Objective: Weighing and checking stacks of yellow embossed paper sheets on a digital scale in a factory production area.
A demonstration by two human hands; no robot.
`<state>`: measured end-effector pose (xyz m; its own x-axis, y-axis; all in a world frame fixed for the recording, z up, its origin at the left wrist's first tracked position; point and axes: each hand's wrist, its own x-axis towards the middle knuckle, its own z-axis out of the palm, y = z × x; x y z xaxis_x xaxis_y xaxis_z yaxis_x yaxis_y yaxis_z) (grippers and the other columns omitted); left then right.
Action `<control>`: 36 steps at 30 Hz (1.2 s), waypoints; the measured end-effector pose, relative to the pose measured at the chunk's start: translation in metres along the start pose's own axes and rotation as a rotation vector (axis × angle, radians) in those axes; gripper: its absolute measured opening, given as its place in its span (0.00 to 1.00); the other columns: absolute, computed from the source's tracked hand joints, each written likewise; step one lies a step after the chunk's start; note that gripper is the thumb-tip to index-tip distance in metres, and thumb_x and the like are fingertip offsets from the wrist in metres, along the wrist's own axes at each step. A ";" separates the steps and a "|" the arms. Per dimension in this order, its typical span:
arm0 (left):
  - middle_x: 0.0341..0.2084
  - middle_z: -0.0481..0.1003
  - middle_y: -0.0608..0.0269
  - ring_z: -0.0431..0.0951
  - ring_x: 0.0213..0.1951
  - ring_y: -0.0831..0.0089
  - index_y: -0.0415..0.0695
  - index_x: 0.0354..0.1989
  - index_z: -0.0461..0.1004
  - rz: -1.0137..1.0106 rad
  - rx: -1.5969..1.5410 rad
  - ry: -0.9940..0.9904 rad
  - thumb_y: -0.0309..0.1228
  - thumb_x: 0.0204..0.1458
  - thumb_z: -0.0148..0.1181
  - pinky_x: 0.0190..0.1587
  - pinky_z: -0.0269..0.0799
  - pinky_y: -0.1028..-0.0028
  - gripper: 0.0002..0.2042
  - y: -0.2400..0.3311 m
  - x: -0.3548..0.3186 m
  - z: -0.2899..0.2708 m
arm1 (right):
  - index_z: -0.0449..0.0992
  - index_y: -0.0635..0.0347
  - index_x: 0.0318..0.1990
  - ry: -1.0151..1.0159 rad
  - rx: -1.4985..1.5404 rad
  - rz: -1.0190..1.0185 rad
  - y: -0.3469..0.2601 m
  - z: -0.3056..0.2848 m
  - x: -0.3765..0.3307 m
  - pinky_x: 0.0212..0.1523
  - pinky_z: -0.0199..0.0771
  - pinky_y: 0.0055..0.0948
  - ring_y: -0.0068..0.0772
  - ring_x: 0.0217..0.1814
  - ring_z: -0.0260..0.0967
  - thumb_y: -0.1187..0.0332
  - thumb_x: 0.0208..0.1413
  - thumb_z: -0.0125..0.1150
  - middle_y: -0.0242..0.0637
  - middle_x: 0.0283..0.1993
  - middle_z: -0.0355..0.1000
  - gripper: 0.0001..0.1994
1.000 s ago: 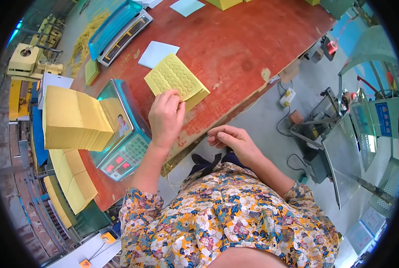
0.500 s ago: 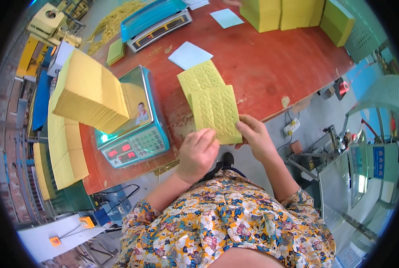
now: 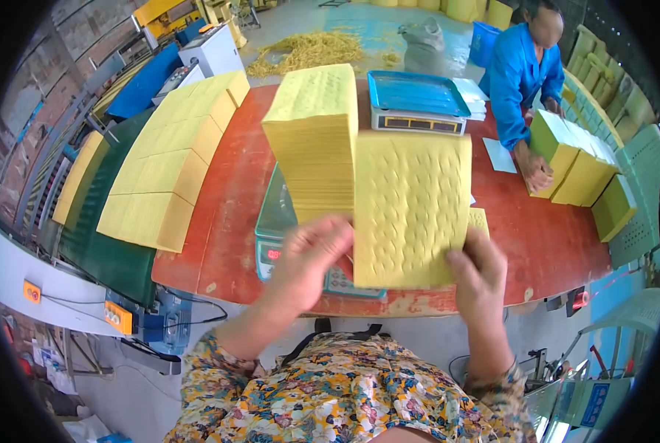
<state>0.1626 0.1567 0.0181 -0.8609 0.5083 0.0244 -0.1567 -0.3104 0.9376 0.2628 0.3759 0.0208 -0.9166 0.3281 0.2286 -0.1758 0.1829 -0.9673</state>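
Note:
I hold a thin stack of yellow embossed paper sheets (image 3: 410, 208) up in front of me, above the near edge of the red table (image 3: 227, 214). My left hand (image 3: 308, 260) grips its lower left edge and my right hand (image 3: 478, 280) grips its lower right corner. Behind the sheets a tall pile of the same yellow paper (image 3: 314, 140) rests on a green electronic scale (image 3: 277, 229) with a red display. The raised sheets hide most of the scale's pan.
Long rows of yellow paper bundles (image 3: 169, 162) lie at the table's left. A second blue-topped scale (image 3: 417, 103) stands at the far side. A person in a blue jacket (image 3: 518, 70) handles yellow blocks (image 3: 575, 159) at the right. Green plastic chairs (image 3: 640, 192) stand at the right.
I have lifted the yellow sheets off the table with both hands and brought them up toward the scale. My head has turned, so the far side and the other person now show.

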 end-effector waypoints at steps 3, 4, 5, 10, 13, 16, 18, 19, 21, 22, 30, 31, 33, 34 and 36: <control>0.27 0.78 0.64 0.77 0.27 0.78 0.37 0.38 0.77 0.243 0.337 0.032 0.33 0.61 0.56 0.30 0.73 0.77 0.10 0.064 0.035 -0.024 | 0.75 0.70 0.45 0.024 -0.018 -0.157 -0.036 0.042 0.071 0.39 0.69 0.21 0.16 0.37 0.66 0.73 0.58 0.56 0.29 0.35 0.72 0.10; 0.25 0.77 0.66 0.76 0.26 0.79 0.39 0.33 0.76 0.217 0.380 -0.004 0.33 0.60 0.57 0.29 0.71 0.78 0.09 0.085 0.049 -0.035 | 0.76 0.71 0.44 0.009 -0.017 -0.188 -0.047 0.051 0.093 0.38 0.69 0.22 0.17 0.36 0.67 0.72 0.59 0.56 0.30 0.35 0.73 0.10; 0.24 0.77 0.67 0.75 0.25 0.80 0.41 0.31 0.76 0.237 0.333 0.071 0.34 0.59 0.58 0.28 0.69 0.78 0.10 0.103 0.064 -0.037 | 0.76 0.71 0.44 -0.015 0.016 -0.169 -0.063 0.064 0.111 0.37 0.70 0.24 0.18 0.35 0.67 0.71 0.59 0.57 0.30 0.34 0.73 0.11; 0.21 0.77 0.67 0.74 0.23 0.80 0.43 0.31 0.77 0.149 0.403 -0.106 0.39 0.56 0.61 0.27 0.66 0.80 0.11 0.146 0.172 -0.109 | 0.78 0.69 0.47 -0.089 0.053 -0.113 -0.063 0.092 0.208 0.29 0.70 0.21 0.19 0.31 0.69 0.67 0.58 0.60 0.31 0.34 0.75 0.14; 0.16 0.74 0.72 0.68 0.17 0.85 0.50 0.25 0.76 0.023 0.533 -0.070 0.43 0.55 0.63 0.20 0.61 0.81 0.12 0.135 0.197 -0.132 | 0.78 0.67 0.48 -0.115 -0.082 -0.009 -0.048 0.102 0.233 0.28 0.68 0.17 0.17 0.31 0.69 0.64 0.58 0.61 0.29 0.33 0.75 0.15; 0.15 0.72 0.73 0.67 0.16 0.85 0.50 0.25 0.75 -0.052 0.501 -0.146 0.43 0.54 0.65 0.19 0.59 0.82 0.12 0.122 0.206 -0.141 | 0.78 0.66 0.48 -0.135 -0.096 0.105 -0.041 0.096 0.230 0.26 0.65 0.16 0.15 0.28 0.68 0.66 0.57 0.63 0.28 0.32 0.74 0.15; 0.16 0.71 0.70 0.67 0.18 0.83 0.48 0.24 0.75 -0.067 0.491 -0.127 0.41 0.54 0.64 0.21 0.59 0.80 0.13 0.117 0.205 -0.141 | 0.78 0.68 0.50 -0.087 -0.044 0.056 -0.036 0.098 0.227 0.24 0.64 0.18 0.19 0.27 0.68 0.70 0.56 0.63 0.33 0.32 0.76 0.16; 0.16 0.71 0.70 0.67 0.18 0.82 0.48 0.23 0.74 -0.072 0.491 -0.129 0.42 0.54 0.64 0.21 0.59 0.80 0.13 0.116 0.205 -0.143 | 0.78 0.68 0.50 -0.083 -0.043 0.062 -0.036 0.100 0.225 0.24 0.64 0.18 0.19 0.27 0.68 0.70 0.56 0.63 0.33 0.32 0.76 0.16; 0.17 0.71 0.70 0.67 0.18 0.82 0.48 0.23 0.73 -0.085 0.490 -0.131 0.42 0.55 0.64 0.20 0.59 0.80 0.14 0.114 0.204 -0.148 | 0.77 0.69 0.51 -0.082 -0.030 0.048 -0.037 0.103 0.222 0.25 0.67 0.19 0.19 0.27 0.68 0.72 0.55 0.64 0.34 0.30 0.75 0.17; 0.17 0.71 0.70 0.67 0.18 0.82 0.48 0.23 0.73 -0.073 0.505 -0.155 0.43 0.54 0.64 0.21 0.59 0.80 0.14 0.113 0.204 -0.148 | 0.77 0.69 0.51 -0.076 -0.029 0.053 -0.036 0.103 0.221 0.25 0.67 0.19 0.19 0.27 0.68 0.72 0.55 0.64 0.34 0.30 0.75 0.17; 0.17 0.70 0.70 0.67 0.19 0.82 0.48 0.23 0.72 -0.058 0.543 -0.174 0.43 0.55 0.63 0.21 0.58 0.80 0.15 0.111 0.193 -0.143 | 0.74 0.68 0.55 -0.013 -0.087 -0.027 -0.031 0.103 0.209 0.28 0.64 0.17 0.15 0.28 0.64 0.71 0.55 0.64 0.30 0.31 0.72 0.20; 0.17 0.70 0.71 0.67 0.19 0.82 0.48 0.23 0.72 -0.028 0.563 -0.168 0.43 0.56 0.62 0.21 0.58 0.80 0.15 0.111 0.192 -0.142 | 0.74 0.68 0.55 -0.021 -0.081 -0.028 -0.031 0.105 0.209 0.28 0.64 0.17 0.15 0.28 0.64 0.71 0.55 0.64 0.30 0.31 0.72 0.20; 0.17 0.70 0.71 0.67 0.19 0.82 0.48 0.23 0.72 0.001 0.587 -0.154 0.43 0.56 0.62 0.21 0.58 0.80 0.15 0.111 0.189 -0.140 | 0.74 0.67 0.55 -0.003 -0.127 -0.060 -0.030 0.106 0.208 0.28 0.64 0.17 0.15 0.28 0.64 0.72 0.55 0.64 0.30 0.30 0.71 0.19; 0.17 0.70 0.70 0.67 0.19 0.82 0.48 0.23 0.72 0.000 0.592 -0.152 0.43 0.56 0.61 0.21 0.59 0.80 0.15 0.110 0.189 -0.137 | 0.74 0.67 0.55 -0.005 -0.123 -0.061 -0.028 0.105 0.208 0.28 0.64 0.17 0.15 0.28 0.64 0.72 0.55 0.64 0.30 0.30 0.71 0.19; 0.17 0.69 0.70 0.67 0.19 0.82 0.48 0.23 0.72 -0.003 0.602 -0.148 0.43 0.57 0.61 0.21 0.59 0.80 0.15 0.111 0.189 -0.137 | 0.74 0.66 0.55 0.007 -0.232 -0.086 -0.024 0.104 0.209 0.28 0.64 0.17 0.15 0.28 0.64 0.72 0.55 0.63 0.29 0.29 0.71 0.19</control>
<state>-0.0837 0.1080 0.0790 -0.7775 0.6282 0.0292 0.1789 0.1764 0.9679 0.0379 0.3442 0.0807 -0.8990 0.3084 0.3109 -0.1653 0.4185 -0.8930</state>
